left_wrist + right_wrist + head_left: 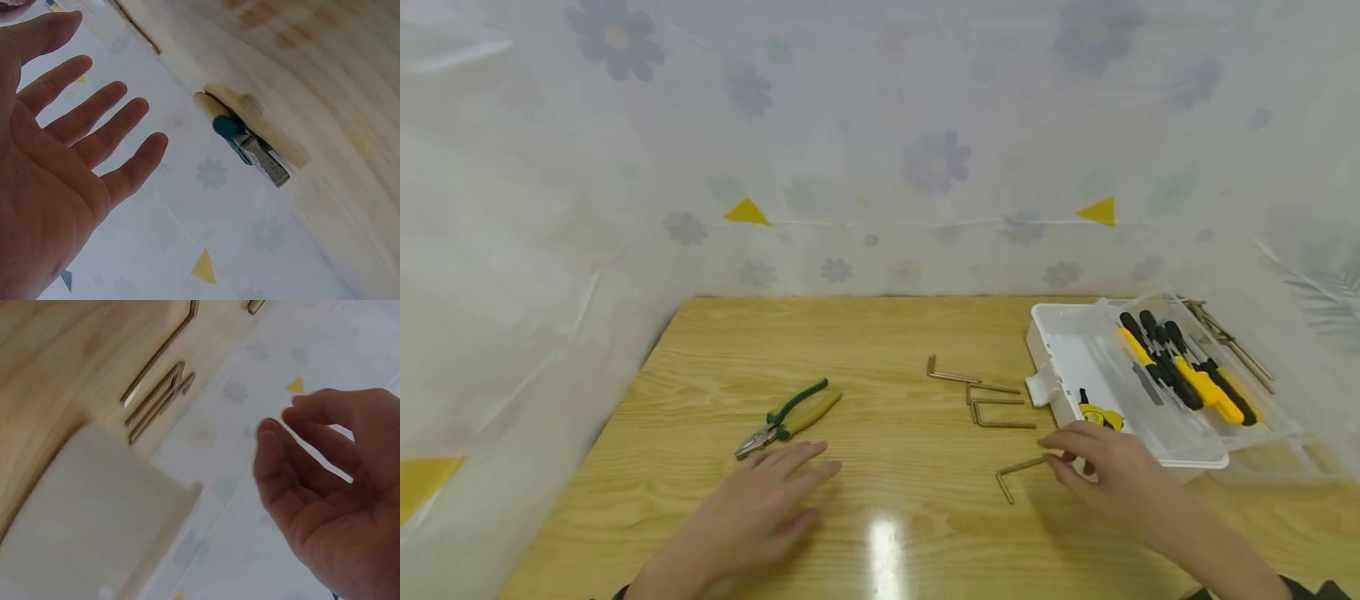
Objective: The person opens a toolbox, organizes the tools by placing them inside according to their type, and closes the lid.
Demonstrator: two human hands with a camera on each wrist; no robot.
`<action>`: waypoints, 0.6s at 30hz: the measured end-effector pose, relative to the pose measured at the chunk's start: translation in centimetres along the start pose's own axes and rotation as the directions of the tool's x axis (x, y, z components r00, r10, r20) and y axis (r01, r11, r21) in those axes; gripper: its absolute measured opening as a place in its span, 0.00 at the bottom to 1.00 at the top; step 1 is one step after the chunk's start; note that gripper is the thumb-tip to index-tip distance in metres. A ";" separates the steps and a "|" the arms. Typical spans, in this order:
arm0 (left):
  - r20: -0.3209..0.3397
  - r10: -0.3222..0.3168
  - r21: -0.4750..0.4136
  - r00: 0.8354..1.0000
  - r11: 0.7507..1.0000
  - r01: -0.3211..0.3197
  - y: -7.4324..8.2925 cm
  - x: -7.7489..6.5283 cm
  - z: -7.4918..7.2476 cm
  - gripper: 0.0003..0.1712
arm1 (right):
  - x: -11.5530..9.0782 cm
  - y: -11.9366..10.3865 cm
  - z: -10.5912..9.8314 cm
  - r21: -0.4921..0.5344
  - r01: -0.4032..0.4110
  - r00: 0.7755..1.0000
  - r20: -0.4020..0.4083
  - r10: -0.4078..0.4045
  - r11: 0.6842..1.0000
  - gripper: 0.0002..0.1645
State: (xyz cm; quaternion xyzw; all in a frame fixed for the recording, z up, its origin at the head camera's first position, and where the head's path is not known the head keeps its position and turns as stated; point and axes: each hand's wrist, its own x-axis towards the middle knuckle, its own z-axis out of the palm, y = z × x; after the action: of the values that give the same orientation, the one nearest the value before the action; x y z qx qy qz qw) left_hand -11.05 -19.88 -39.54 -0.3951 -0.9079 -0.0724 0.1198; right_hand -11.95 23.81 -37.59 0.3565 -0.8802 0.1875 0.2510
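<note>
Box [1047,350] holding tape measure [1101,415], clear tray [1172,433] of screwdrivers [1213,396], left grip [760,504] wide, right grip [1116,475] narrow near hex key [1021,467]

hex key [1021,466] | brassy, L-shaped | pliers [784,431] | green-yellow, left of key

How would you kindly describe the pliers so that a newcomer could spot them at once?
On the wooden table, look to the left half, away from the white box. Just beyond the left hand lie the pliers, jaws pointing near left. One green handle and one yellow handle set them apart from the brass-coloured L-shaped keys.
</note>
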 end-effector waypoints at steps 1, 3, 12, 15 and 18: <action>-0.011 -0.002 0.007 1.000 1.000 0.003 0.0 -0.2 0.0 0.32 | -0.1 -0.4 0.6 -0.008 -0.003 0.995 0.096 0.004 1.000 0.12; -0.040 -0.002 0.021 0.999 1.000 0.003 -0.1 -0.5 0.1 0.32 | -0.5 -0.9 1.6 -0.049 -0.044 0.955 0.290 0.056 0.998 0.15; -0.084 0.004 0.045 0.996 0.999 0.000 -0.1 -1.0 0.2 0.34 | -2.0 -2.2 3.3 -0.142 -0.251 0.724 0.629 0.283 0.957 0.32; -0.091 0.001 0.047 0.996 0.999 0.004 -0.1 -1.0 0.3 0.33 | -2.2 -2.3 3.1 -0.135 -0.299 0.693 0.650 0.312 0.945 0.23; -0.097 0.001 0.049 0.995 0.999 0.004 -0.1 -1.0 0.4 0.33 | -2.2 -2.0 2.9 -0.162 -0.287 0.717 0.617 0.324 0.944 0.14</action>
State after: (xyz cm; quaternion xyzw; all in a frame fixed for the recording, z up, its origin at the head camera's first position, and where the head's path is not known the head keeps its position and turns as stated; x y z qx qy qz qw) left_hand -10.48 -20.59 -40.17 -0.3874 -0.9028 -0.0691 0.1734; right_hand -10.01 22.15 -40.95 0.2415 -0.9640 0.0706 -0.0861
